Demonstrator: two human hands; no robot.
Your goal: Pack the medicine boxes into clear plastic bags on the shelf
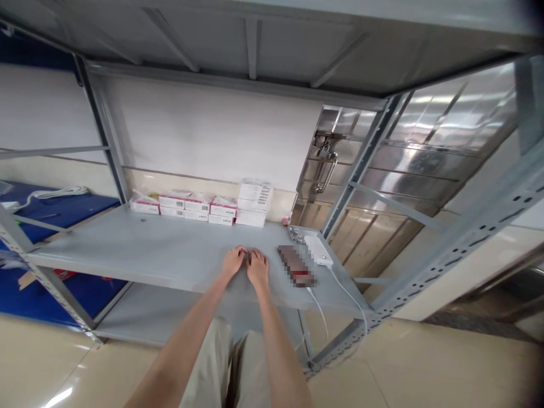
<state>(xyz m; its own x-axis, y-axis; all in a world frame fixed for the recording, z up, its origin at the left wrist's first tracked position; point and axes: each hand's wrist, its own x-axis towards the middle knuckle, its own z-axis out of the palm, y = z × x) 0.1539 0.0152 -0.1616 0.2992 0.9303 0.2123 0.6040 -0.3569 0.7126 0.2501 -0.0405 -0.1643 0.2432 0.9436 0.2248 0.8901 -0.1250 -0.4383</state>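
Observation:
Both of my hands rest close together on the grey metal shelf (178, 243), near its front edge. My left hand (233, 260) has its fingers curled inward, and a small dark thing, too small to name, shows between the two hands. My right hand (258, 266) lies beside it, with its fingers a little bent and slightly apart, and I cannot make out anything in it. To the right of my right hand lies a blurred-out phone-like device (293, 263) with a white cable. Next to that is a white power bank (317, 251).
White and pink boxes (196, 205) line the shelf's back, beside a taller stack of white boxes (251, 207). Metal posts (359, 164) frame the shelf, and another shelf (221, 39) hangs overhead. A white cable (351, 294) droops over the front right edge.

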